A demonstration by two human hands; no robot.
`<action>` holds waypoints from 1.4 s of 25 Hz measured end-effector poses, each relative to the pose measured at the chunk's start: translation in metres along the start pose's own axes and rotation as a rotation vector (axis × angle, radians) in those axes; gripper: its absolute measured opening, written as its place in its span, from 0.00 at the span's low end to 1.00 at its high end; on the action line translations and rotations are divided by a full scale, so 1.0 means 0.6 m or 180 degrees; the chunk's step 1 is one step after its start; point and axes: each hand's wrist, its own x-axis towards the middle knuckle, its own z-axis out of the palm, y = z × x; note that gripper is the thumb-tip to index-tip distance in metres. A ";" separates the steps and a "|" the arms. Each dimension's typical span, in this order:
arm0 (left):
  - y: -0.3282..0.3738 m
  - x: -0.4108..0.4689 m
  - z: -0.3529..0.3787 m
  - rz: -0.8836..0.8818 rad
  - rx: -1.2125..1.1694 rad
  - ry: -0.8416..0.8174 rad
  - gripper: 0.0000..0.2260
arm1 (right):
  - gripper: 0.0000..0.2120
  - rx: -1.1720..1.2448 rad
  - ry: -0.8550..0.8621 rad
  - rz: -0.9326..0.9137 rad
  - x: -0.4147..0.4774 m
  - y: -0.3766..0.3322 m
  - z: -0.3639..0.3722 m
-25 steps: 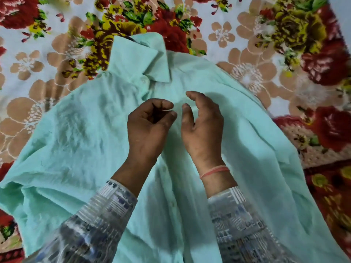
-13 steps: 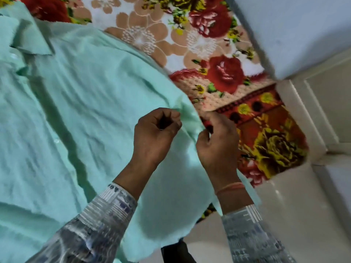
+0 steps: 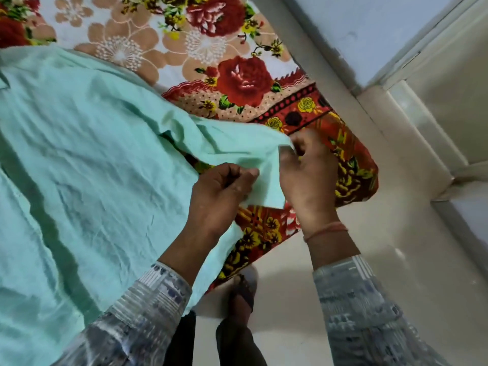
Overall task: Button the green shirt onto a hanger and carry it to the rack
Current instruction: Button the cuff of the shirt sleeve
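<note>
Since a moment ago both hands have slid further along the green shirt (image 3: 87,159) to its sleeve end, now lifted off the bedspread. Pale mint and creased, the shirt lies spread over the left and centre of the frame on the floral bedspread (image 3: 237,83). At centre, the left hand (image 3: 219,196) pinches the cuff's lower edge, knuckles up. Just right of it the right hand (image 3: 309,178) pinches the cuff's upper corner, a thread band at its wrist. Patterned sleeves (image 3: 148,310) cover both forearms.
</note>
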 end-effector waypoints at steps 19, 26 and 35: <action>0.031 -0.023 0.042 0.0067 -0.0429 -0.0100 0.29 | 0.23 0.2983 -0.1704 0.0531 -0.061 0.023 -0.007; 0.009 -0.009 0.041 -0.0478 -0.1185 0.0247 0.19 | 0.15 0.4213 -0.0861 0.2098 -0.045 0.025 0.006; 0.070 0.001 0.038 0.0212 -0.1022 0.0416 0.10 | 0.45 0.0709 -0.0991 -0.1276 -0.067 0.057 -0.007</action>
